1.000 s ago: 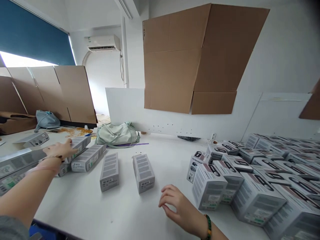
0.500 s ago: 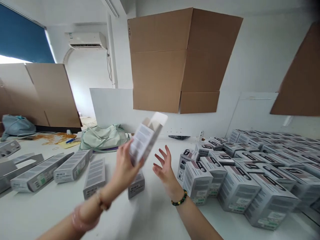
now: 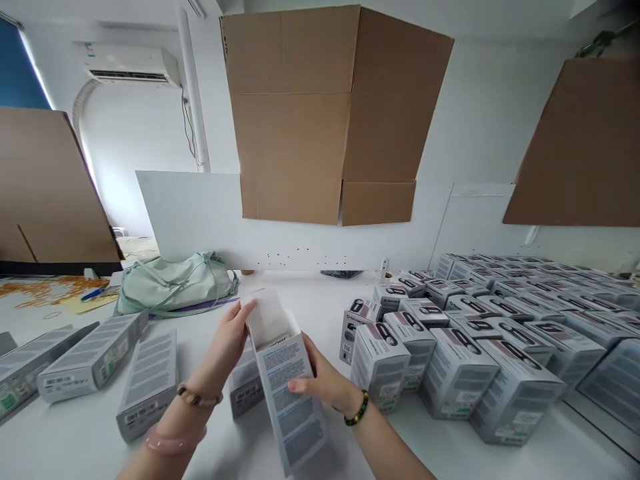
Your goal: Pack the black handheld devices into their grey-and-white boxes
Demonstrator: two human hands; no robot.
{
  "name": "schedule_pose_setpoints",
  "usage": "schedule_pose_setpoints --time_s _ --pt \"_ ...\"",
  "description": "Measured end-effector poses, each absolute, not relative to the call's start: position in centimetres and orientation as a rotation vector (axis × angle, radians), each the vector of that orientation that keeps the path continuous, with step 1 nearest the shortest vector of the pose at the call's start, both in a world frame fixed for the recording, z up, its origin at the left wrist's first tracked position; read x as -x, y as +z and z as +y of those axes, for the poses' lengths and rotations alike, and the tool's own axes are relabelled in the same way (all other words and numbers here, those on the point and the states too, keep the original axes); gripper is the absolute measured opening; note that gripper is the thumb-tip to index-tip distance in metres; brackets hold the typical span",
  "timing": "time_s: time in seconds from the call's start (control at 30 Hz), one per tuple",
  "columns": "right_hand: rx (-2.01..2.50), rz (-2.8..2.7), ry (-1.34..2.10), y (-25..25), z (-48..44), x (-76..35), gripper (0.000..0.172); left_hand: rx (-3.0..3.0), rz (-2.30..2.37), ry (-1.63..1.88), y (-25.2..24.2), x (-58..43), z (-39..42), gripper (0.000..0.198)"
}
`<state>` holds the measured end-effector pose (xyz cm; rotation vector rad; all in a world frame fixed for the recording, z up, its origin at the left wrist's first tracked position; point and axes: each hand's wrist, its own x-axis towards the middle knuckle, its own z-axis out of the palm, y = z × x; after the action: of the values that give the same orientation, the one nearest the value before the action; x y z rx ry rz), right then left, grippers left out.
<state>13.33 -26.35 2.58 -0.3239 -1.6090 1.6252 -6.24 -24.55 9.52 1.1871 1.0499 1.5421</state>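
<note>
A tall grey-white printed carton [image 3: 290,393] is held tilted in front of me, its top end open and a white flap [image 3: 267,319] raised. My left hand [image 3: 235,333] pinches that flap at its upper left corner. Around the carton's right side wraps my right hand [image 3: 320,380], thumb on the printed face. Behind the held carton, partly hidden by it and my left hand, another grey carton [image 3: 247,387] lies on the table. Left of my forearm lies a further long carton [image 3: 150,383].
More flat-lying cartons [image 3: 93,357] are at left. Rows of upright packed boxes [image 3: 465,373] fill the right side. A pale green bag [image 3: 173,283] sits at the back left, near a blue pen [image 3: 93,293]. Cardboard sheets [image 3: 295,133] cover part of the wall.
The carton has come down and been turned, its printed face now toward me. My right hand, open before, has taken its side, while my left has shifted to the flap. The view has swung right.
</note>
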Motion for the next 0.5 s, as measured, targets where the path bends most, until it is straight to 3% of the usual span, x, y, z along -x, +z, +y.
schedule_pose_setpoints --time_s 0.17,0.33,0.5 --pt "0.345 -1.594 1.676 2.3 -26.3 -13.4 0.088 -1.35 1.12 1.484 8.0 8.2 -24.3 0.055" --pt "0.379 -1.571 1.687 2.2 -26.7 -13.3 0.077 -1.544 1.166 1.495 8.1 8.3 -24.0 0.031" --pt "0.453 -1.648 1.666 1.2 -26.3 -13.1 0.093 -1.466 1.137 1.422 8.3 8.8 -24.2 0.034"
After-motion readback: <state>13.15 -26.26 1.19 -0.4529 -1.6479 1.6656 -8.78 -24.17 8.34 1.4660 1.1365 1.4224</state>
